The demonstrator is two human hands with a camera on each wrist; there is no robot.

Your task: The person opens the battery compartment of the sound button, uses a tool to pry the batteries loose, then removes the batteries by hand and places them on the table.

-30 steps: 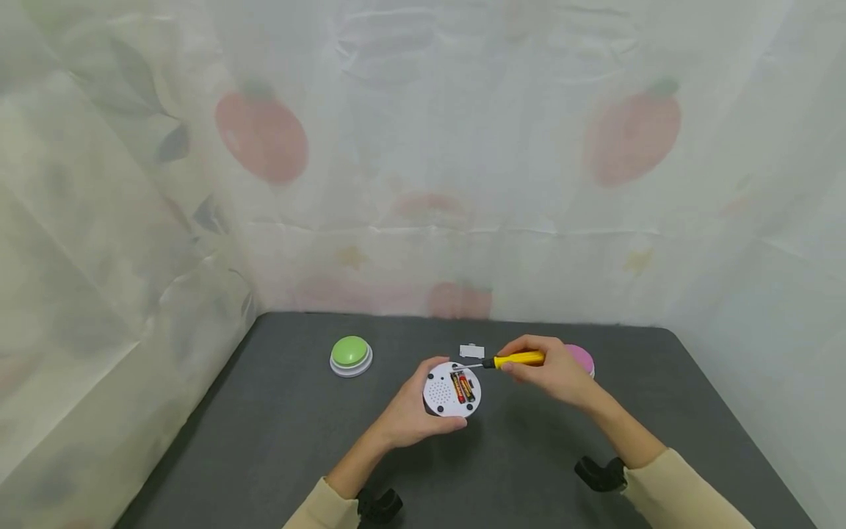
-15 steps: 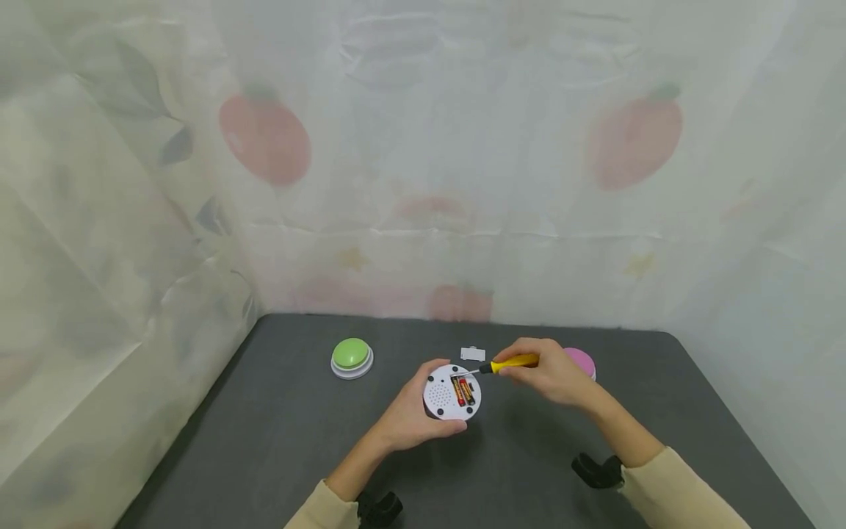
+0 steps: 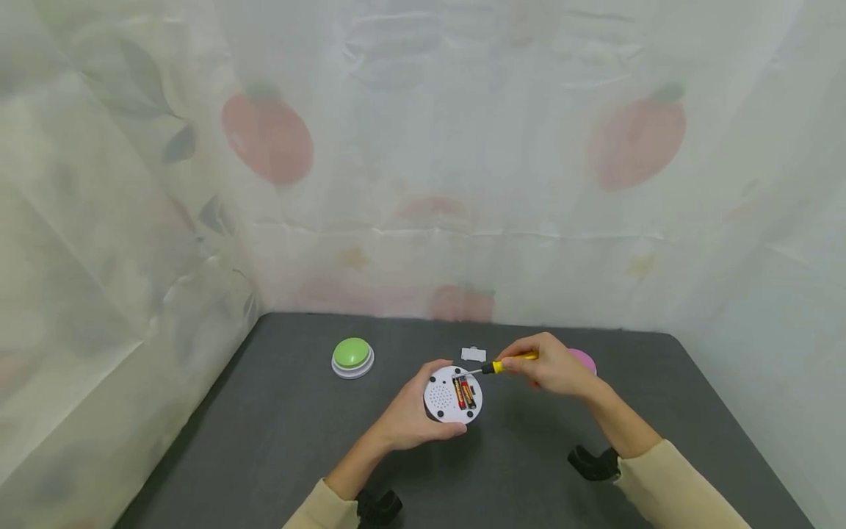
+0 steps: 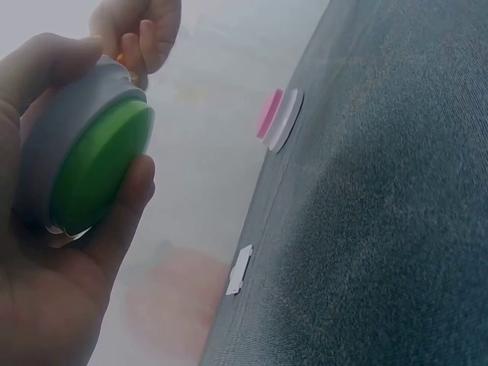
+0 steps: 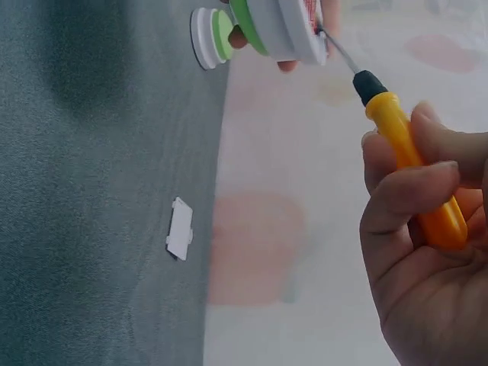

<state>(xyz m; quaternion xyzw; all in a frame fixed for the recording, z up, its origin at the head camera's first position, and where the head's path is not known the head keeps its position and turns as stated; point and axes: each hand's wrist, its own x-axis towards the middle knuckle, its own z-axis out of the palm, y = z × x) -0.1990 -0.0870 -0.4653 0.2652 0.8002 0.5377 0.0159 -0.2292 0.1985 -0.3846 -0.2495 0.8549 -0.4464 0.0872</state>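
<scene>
My left hand (image 3: 411,413) grips a round white push button by its rim, its underside turned up in the head view. That button's green cap (image 4: 103,168) shows in the left wrist view. Two red and black batteries (image 3: 465,393) lie side by side in its uncovered battery compartment. With my right hand (image 3: 551,365) I hold a screwdriver (image 5: 412,168) by its yellow handle. The tip of its metal shaft is at the upper end of the batteries, at the compartment's edge.
A white battery cover (image 3: 473,354) lies on the dark table (image 3: 284,441) behind the hands. At the back left stands another green button (image 3: 352,357). A pink button (image 3: 584,360) is partly hidden behind my right hand. Patterned sheeting (image 3: 423,147) rises around the table.
The screwdriver tip has shifted slightly down, to the top end of the batteries, and my right hand has turned a little around the handle. My left hand holds the button almost unmoved.
</scene>
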